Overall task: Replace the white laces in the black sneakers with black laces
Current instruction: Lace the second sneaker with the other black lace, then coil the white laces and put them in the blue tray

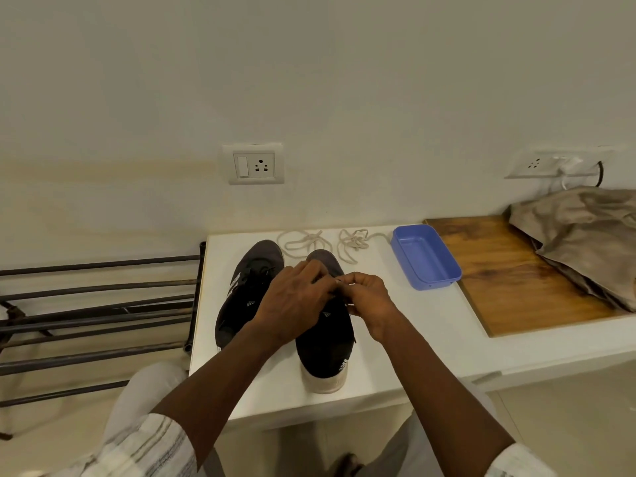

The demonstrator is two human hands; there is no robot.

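Lace (pixel 340 281) between left hand (pixel 292 304), right hand (pixel 370 301)

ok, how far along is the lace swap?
Done: both white laces are out, lying on the table behind the sneakers. The left sneaker looks laced dark already, though that's hard to confirm. In hand: both hands, left and right, pinch a lace over the right sneaker. Left: finish and tie that one.

We are in a home, we see a metal rack (pixel 103 288) beside a white table (pixel 395 321), a wall socket (pixel 256 164), crumpled cloth (pixel 581 232) on a board (pixel 499 277)
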